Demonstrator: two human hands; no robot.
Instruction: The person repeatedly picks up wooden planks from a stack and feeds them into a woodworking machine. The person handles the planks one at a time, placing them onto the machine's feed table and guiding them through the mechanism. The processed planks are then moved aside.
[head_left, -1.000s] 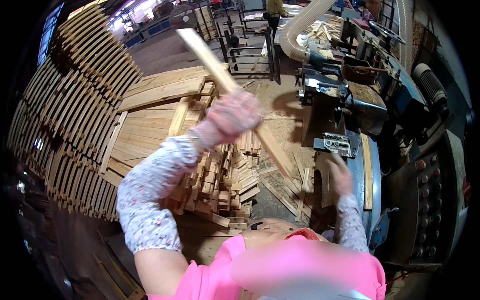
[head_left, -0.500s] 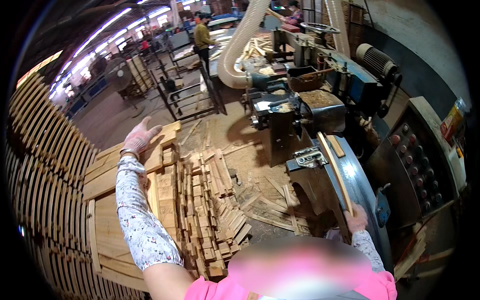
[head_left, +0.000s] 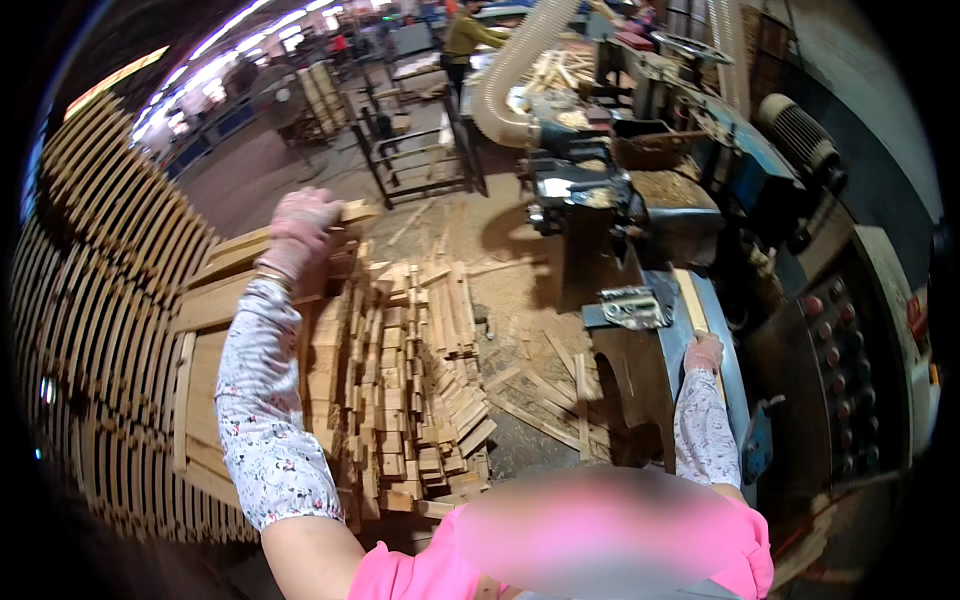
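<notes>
Pale wooden slats (head_left: 330,225) at ten o'clock sit under the gloved left hand (head_left: 300,225), fingers curled gripping them; the right hand (head_left: 703,352), at four o'clock, presses a narrow wooden strip (head_left: 695,310) on the blue machine table (head_left: 735,400). The loose stacked offcuts (head_left: 420,380) might topple if nudged.

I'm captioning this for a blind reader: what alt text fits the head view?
A person's gloved left hand rests on a wooden slat atop a pile of short wood pieces, while the right hand presses a slat on a woodworking machine in a sawdust-strewn workshop.
</notes>
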